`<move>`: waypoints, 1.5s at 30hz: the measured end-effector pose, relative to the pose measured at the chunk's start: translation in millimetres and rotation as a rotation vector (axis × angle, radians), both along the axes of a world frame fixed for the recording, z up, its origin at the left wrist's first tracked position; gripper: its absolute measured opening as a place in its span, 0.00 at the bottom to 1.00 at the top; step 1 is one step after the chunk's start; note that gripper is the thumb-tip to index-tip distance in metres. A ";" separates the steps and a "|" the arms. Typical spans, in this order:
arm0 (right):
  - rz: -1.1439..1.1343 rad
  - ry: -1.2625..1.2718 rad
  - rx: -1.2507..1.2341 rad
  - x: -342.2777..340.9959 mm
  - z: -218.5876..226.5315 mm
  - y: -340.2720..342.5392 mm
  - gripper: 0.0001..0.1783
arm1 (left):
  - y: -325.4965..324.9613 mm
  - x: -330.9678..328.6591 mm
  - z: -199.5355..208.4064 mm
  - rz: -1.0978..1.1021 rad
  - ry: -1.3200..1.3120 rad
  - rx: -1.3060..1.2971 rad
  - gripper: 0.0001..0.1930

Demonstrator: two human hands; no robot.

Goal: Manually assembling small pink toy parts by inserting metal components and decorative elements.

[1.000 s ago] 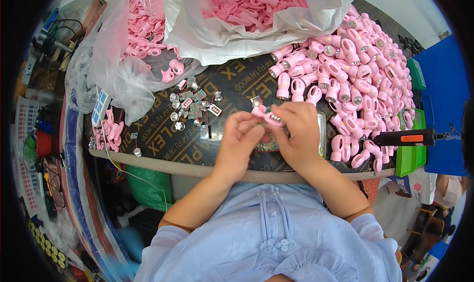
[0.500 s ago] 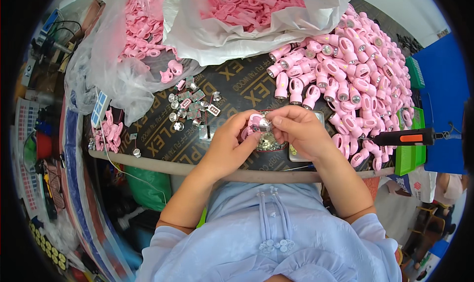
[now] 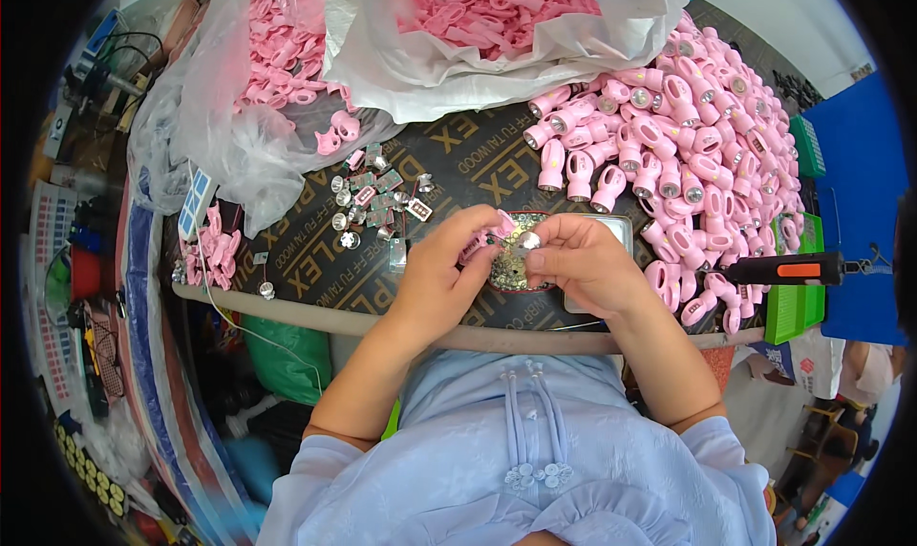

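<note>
My left hand [image 3: 441, 271] is closed around a pink plastic flashlight shell [image 3: 503, 225], its fingers hiding most of it. Between thumb and fingertips, my right hand [image 3: 594, 267] pinches a small silver reflector cup [image 3: 527, 241], held a little to the right of the shell. Beneath both hands lies a round tin [image 3: 516, 277] full of tiny shiny metal pieces. A flat metal tray [image 3: 626, 229] is partly covered by my right hand. Beyond my left hand, several small circuit boards with silver reflectors [image 3: 380, 202] are scattered on the dark tabletop.
Finished-looking pink flashlights [image 3: 707, 154] form a big heap at right. A white sack [image 3: 382, 78] of pink parts stands at the back, near a clear plastic bag [image 3: 272, 169]. A black-and-orange screwdriver [image 3: 788, 270] hangs by the green basket [image 3: 812, 288]. Pink pieces [image 3: 218, 255] lie far left.
My hands have drawn apart slightly. The silver reflector cup, earlier against the pink shell, is now separate from it in my right fingertips, and the tin below shows more.
</note>
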State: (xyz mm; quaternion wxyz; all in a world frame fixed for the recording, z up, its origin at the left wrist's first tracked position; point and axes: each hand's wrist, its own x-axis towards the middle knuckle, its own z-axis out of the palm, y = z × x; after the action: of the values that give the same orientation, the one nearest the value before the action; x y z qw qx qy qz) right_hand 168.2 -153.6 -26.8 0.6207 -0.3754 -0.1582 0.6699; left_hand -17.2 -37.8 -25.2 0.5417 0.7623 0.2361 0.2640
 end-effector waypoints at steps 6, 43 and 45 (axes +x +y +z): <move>0.000 -0.123 -0.039 -3.4 16.6 6.1 0.08 | -2.5 7.0 2.7 -0.013 -0.048 0.120 0.13; -0.447 -1.350 0.312 -24.7 2.1 26.0 0.06 | -11.0 10.1 4.1 0.069 0.013 -0.081 0.18; -0.448 -1.285 0.323 -27.3 2.1 24.7 0.06 | -11.1 10.0 -0.3 0.072 0.024 -0.044 0.17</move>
State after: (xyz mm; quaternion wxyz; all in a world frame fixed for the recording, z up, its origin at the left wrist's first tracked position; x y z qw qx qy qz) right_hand 140.9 -128.9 -24.7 0.5753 -0.6239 -0.5103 0.1392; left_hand -7.1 -49.0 -25.6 0.5454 0.7444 0.2757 0.2689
